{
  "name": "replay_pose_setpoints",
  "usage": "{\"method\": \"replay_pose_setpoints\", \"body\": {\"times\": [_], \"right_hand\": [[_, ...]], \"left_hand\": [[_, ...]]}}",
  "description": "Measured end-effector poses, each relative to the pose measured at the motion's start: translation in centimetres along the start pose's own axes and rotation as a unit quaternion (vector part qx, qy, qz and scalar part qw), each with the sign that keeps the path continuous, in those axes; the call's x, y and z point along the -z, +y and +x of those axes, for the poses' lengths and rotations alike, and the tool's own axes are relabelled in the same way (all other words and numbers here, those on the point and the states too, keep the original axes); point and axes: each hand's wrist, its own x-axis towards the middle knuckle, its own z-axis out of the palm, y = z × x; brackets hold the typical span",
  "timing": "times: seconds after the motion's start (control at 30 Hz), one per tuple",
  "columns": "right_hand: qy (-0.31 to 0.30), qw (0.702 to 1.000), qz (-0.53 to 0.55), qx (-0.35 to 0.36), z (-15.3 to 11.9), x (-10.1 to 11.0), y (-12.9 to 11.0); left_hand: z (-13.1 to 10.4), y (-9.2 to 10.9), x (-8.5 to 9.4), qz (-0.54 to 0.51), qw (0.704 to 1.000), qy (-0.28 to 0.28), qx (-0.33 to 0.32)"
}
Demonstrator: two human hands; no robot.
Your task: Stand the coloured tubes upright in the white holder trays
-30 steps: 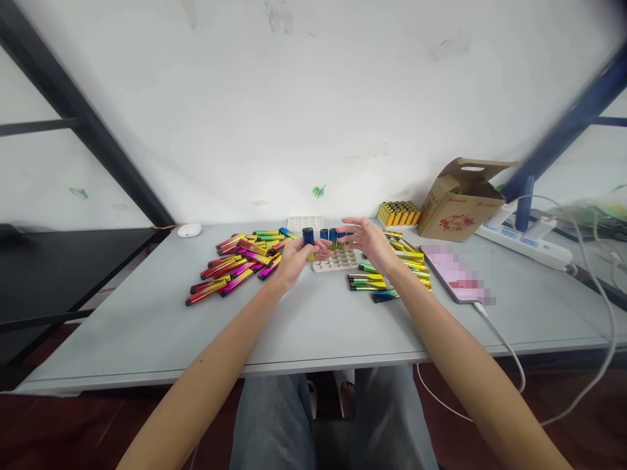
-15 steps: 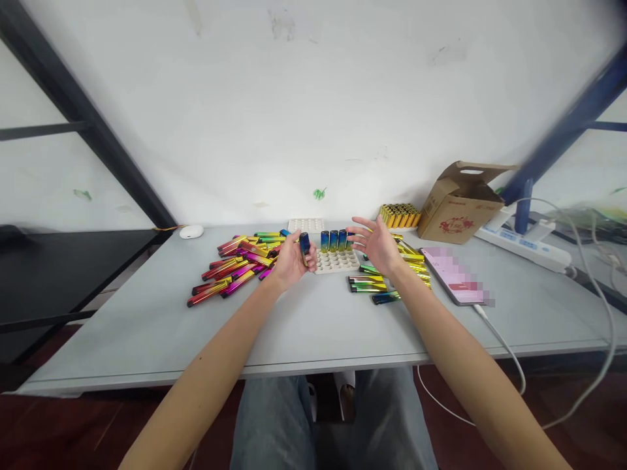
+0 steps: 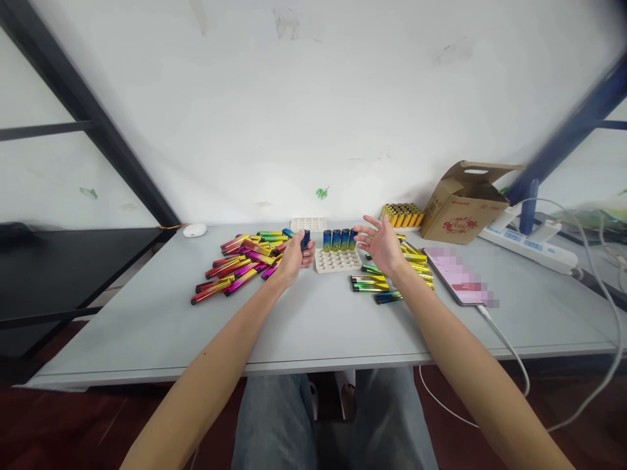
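Observation:
My left hand (image 3: 294,256) is closed around a shiny dark-blue tube (image 3: 306,239), held upright; fingers hide its lower part. To its right lies a white tray with round holes (image 3: 337,261). Several blue-to-yellow tubes (image 3: 336,240) stand in a row along the tray's back edge. Beside the rightmost one is my right hand (image 3: 383,247), fingers spread and palm turned inward; I cannot tell if a fingertip touches it. A pile of red, gold, purple and green metallic tubes (image 3: 240,267) lies left of my left hand. More tubes (image 3: 369,283) lie below and behind my right hand.
A second white holed tray (image 3: 308,224) lies by the wall. Gold tubes (image 3: 403,215) stand packed at the back right, beside an open cardboard box (image 3: 455,212). A phone (image 3: 453,277) on a cable, a power strip (image 3: 526,247) and a white case (image 3: 194,230) are on the table.
My left hand has turned slightly, and its fingers now cover more of the tube. My right hand stays spread by the row. The whole view has shifted a little.

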Motion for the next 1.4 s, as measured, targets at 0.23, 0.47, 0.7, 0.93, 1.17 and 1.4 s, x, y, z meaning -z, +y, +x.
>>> {"method": "replay_pose_setpoints", "body": {"times": [0.23, 0.47, 0.7, 0.93, 1.17, 1.4], "right_hand": [[-0.008, 1.000, 0.014, -0.006, -0.1, -0.1, -0.2], [-0.010, 1.000, 0.012, -0.008, -0.2, -0.2, -0.4], [-0.018, 1.000, -0.005, 0.007, 0.0, 0.2, -0.3], [-0.027, 0.999, -0.042, 0.016, 0.0, 0.3, -0.4], [-0.029, 0.999, -0.028, 0.004, -0.2, 0.2, -0.7], [-0.029, 0.999, -0.040, 0.010, -0.1, 0.2, -0.6]], "left_hand": [[-0.3, -0.1, -0.2, 0.007, 0.999, -0.038, -0.005], [-0.2, -0.6, 0.1, -0.016, 0.998, -0.067, 0.011], [-0.5, -0.7, 0.0, -0.047, 0.991, -0.126, 0.010], [-0.3, -1.2, -0.2, -0.027, 0.998, -0.051, -0.037], [0.0, -1.0, 0.4, -0.031, 0.996, -0.060, -0.051], [-0.1, -0.6, 0.3, -0.062, 0.994, -0.037, -0.079]]}}
